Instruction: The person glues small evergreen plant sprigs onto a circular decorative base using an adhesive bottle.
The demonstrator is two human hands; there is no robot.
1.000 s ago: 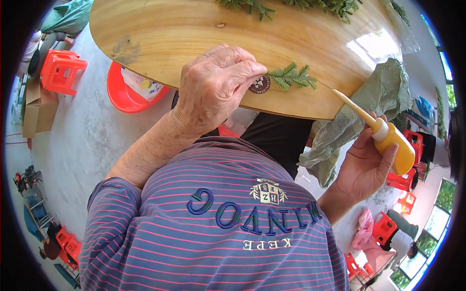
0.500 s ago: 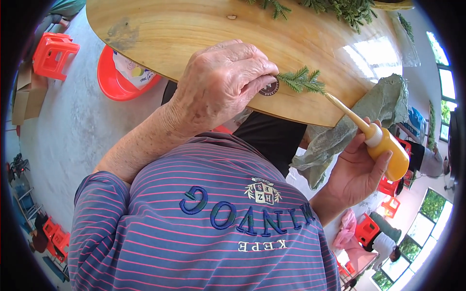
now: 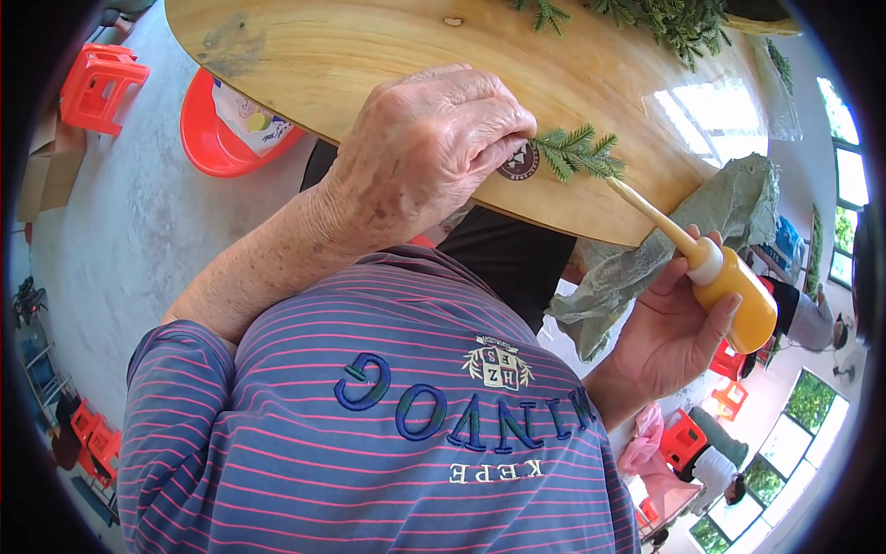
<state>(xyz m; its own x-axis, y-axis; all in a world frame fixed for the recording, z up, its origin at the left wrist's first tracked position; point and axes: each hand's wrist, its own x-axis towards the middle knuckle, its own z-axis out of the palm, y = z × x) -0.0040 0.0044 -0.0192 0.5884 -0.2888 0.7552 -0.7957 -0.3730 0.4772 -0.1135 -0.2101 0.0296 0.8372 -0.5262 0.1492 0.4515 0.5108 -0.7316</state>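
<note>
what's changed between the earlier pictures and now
The nozzle of the bottle, at first a little apart from the tip of the sprig, has moved leftward to it; whether they touch is hard to tell. Nothing was taken up or let go: the left hand still pinches the sprig, the right hand still holds the bottle.

Blue, pink-striped, embroidered shirt [image 3: 369, 443]

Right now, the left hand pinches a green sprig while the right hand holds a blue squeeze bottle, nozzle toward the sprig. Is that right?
Not quite: the squeeze bottle is yellow, not blue, as the head view shows. The left hand pinches the green sprig, and the right hand holds the bottle, nozzle toward the sprig.
</note>
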